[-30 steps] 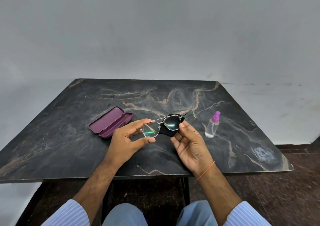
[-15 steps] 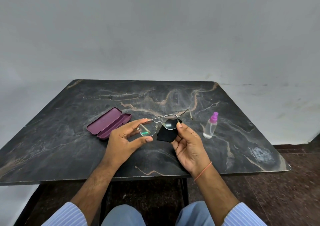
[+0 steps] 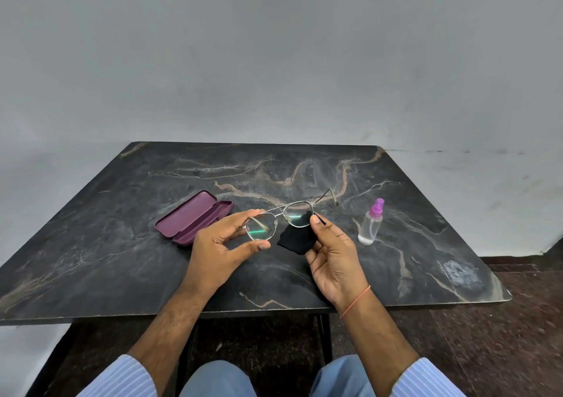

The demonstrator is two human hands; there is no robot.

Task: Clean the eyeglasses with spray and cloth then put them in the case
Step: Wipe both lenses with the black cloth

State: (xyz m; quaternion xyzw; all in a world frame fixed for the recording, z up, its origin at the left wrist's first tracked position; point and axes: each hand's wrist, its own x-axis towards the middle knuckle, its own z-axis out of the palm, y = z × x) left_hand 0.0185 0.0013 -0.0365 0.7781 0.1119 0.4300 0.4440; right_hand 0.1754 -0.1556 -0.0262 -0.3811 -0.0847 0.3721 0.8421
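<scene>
Case (image 3: 195, 218): maroon, lid open, lying on the table (image 3: 91, 244).
Left hand (image 3: 217, 246): left lens rim pinched between fingers and thumb.
Glasses (image 3: 278, 218): thin metal frame, clear lenses, held above the table.
Cloth (image 3: 294, 239): black, pinched onto the right lens by the right hand (image 3: 333, 252).
Spray (image 3: 371, 223): clear, pink-topped, upright.

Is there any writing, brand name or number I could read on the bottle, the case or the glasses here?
No readable text anywhere in this view.
Spray bottle: clear with a pink top, no label visible.
Case: plain purple, lying open, no logo showing.
Eyeglasses: any print on the thin metal frame would be too small to read.
Cloth: plain black.
</scene>
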